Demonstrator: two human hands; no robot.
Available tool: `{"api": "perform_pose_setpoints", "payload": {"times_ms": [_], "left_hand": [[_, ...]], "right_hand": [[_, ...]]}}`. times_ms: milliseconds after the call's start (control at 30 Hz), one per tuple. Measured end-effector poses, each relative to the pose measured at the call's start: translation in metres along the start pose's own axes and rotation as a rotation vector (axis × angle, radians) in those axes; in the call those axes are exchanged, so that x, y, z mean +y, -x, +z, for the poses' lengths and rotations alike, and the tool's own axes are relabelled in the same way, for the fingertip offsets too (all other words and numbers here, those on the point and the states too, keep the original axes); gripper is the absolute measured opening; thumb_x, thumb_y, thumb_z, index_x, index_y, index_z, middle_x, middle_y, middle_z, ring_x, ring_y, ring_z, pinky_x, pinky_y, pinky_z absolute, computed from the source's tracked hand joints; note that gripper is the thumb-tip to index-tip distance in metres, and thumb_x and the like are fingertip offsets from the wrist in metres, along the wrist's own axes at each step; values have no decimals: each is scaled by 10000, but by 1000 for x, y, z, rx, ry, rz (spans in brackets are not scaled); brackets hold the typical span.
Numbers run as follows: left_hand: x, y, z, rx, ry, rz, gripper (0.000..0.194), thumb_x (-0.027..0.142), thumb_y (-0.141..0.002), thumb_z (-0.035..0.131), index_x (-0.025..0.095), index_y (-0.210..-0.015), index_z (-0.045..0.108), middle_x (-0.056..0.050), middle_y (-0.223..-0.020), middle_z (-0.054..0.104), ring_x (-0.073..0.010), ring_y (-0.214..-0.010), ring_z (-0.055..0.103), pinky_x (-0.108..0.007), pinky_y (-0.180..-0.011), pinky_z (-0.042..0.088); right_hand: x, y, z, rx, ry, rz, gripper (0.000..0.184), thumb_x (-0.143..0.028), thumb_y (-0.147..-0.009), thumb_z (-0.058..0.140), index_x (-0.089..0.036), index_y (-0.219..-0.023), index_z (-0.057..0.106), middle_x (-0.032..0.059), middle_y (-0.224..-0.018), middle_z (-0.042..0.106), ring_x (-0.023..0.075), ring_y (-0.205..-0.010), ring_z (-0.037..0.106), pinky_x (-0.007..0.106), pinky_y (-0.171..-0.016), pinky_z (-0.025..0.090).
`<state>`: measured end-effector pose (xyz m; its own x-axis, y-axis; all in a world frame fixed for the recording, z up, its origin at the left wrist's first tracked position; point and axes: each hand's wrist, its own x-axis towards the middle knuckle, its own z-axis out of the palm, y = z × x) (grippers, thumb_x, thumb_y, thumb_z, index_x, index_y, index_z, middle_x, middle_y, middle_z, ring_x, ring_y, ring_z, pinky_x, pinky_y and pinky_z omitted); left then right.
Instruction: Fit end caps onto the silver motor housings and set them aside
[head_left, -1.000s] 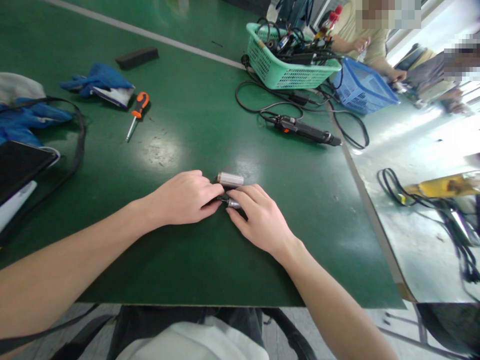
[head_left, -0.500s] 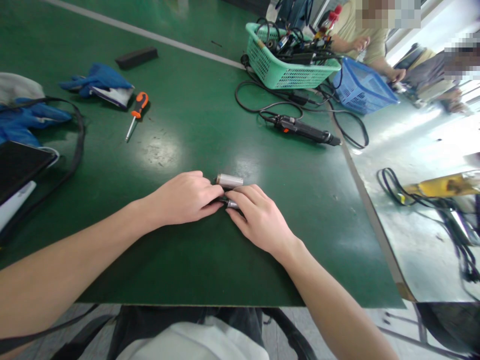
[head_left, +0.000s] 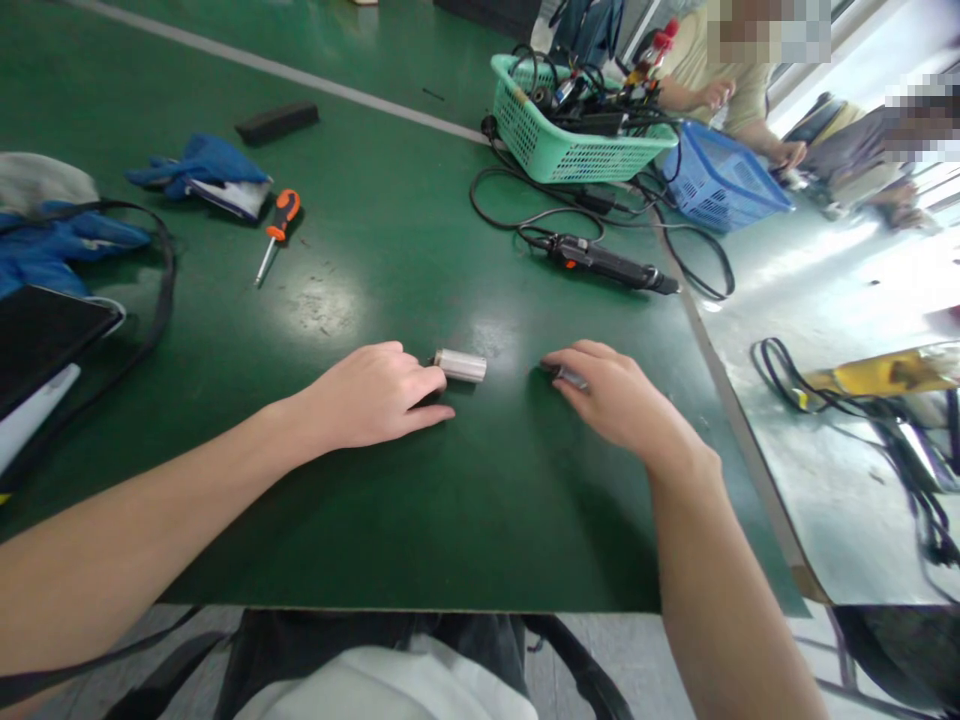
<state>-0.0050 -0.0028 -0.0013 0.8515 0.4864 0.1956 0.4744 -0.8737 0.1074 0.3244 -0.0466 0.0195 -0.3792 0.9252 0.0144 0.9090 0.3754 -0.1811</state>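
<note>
A short silver metal cylinder [head_left: 460, 365] lies on its side on the green table. My left hand [head_left: 375, 395] rests at its left end, thumb stretched out apart from the fingers. Whether the fingertips touch the cylinder I cannot tell, and nothing shows between thumb and fingers. Farther right, just over the table, my right hand [head_left: 622, 395] is closed around a small silver piece [head_left: 571, 377] with a dark end. Its fingers hide much of that piece, so its kind is unclear.
An orange-and-black screwdriver [head_left: 277, 235] and blue gloves [head_left: 199, 175] lie at back left. A corded black electric screwdriver [head_left: 607, 265] lies at back right, before a green basket [head_left: 585, 150] of tools and a blue basket [head_left: 724, 180]. Other people sit beyond, at right.
My right hand has moved right, away from my left hand, carrying the small silver piece. My left hand has stayed in place, and its thumb and fingers have parted from that piece.
</note>
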Motion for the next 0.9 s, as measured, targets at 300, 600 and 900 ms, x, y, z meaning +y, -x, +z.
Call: {"api": "perform_pose_setpoints", "payload": {"times_ms": [300, 600, 900], "left_hand": [[-3, 2, 5, 6, 18, -1, 319, 422, -1044, 545, 177, -937, 719, -37, -740, 696, -192, -650, 618, -332, -703, 432], [-2, 2, 3, 32, 5, 18, 292, 383, -1038, 556, 178, -895, 708, -29, -728, 696, -179, -624, 608, -331, -688, 429], [-1, 2, 5, 15, -8, 13, 288, 384, -1040, 550, 182, -895, 695, -29, -732, 697, -190, -638, 629, -339, -691, 441]], "right_hand": [[136, 27, 16, 248, 274, 483, 415, -210, -927, 456, -135, -1227, 732, 187, -1167, 751, 333, -1072, 700, 493, -1005, 530], [141, 33, 23, 280, 265, 506, 442, -287, -950, 453, -124, -1244, 741, 201, -1170, 760, 339, -1091, 703, 503, -1011, 523], [121, 33, 14, 375, 202, 576, 538, -332, -900, 573, -109, -1382, 659, 225, -1270, 727, 397, -1197, 671, 556, -1045, 501]]}}
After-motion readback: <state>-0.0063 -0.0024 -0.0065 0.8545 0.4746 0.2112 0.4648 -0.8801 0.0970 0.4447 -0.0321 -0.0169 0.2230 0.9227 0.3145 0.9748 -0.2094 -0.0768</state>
